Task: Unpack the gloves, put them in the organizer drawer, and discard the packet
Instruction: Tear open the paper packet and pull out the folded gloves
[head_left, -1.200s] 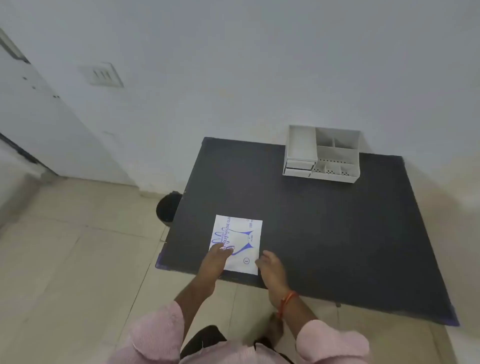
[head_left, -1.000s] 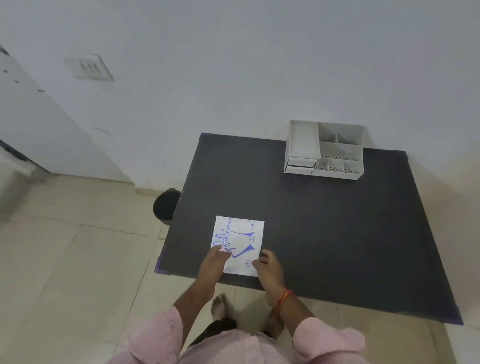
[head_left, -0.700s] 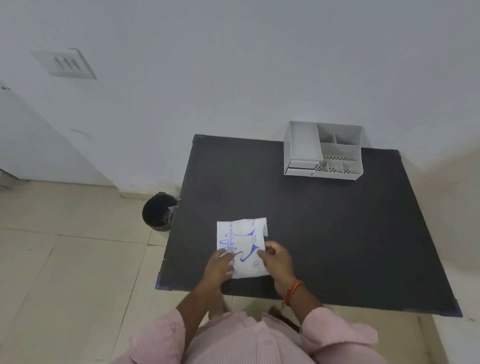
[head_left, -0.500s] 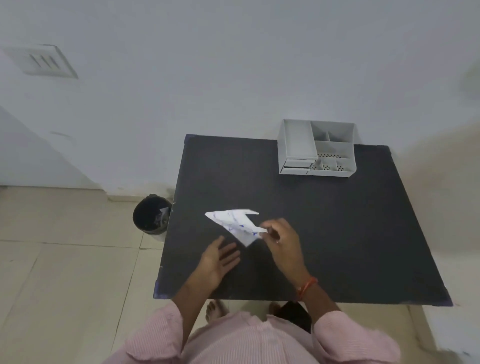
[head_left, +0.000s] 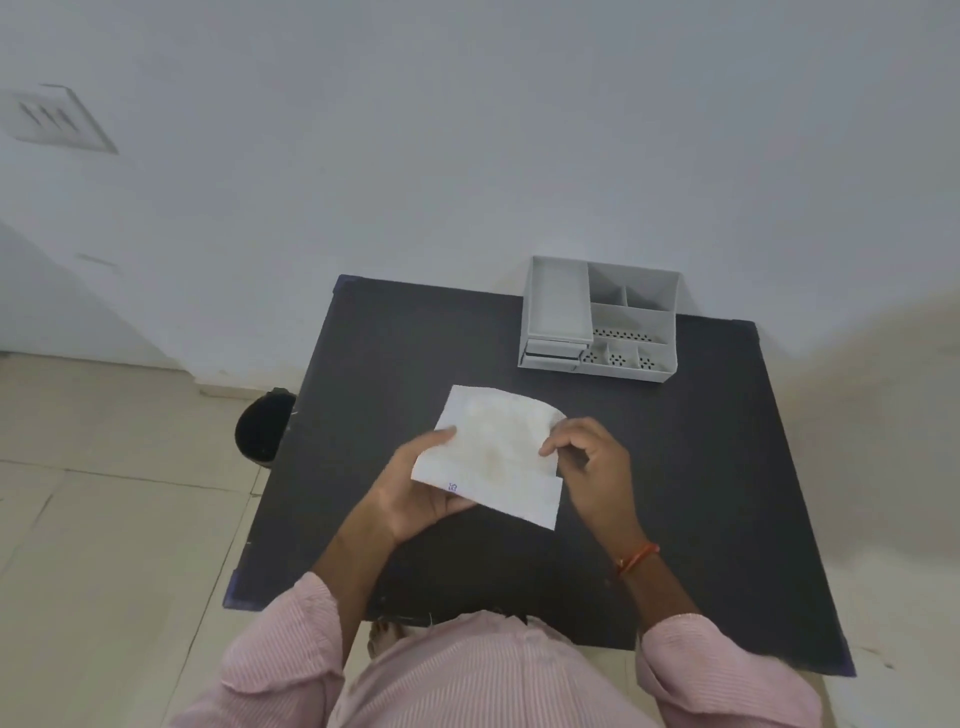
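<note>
Packet — thin, light, floppy paper, held above the surface. Left hand clamps its near-left corner; right hand pinches the right edge — probably the best spot to peel.

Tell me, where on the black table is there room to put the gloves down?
The table is bare to the right of the right hand, in front of the grey organizer, and along the far left beside it. The near middle is crowded: both hands hold the packet there, the left hand under it.
</note>
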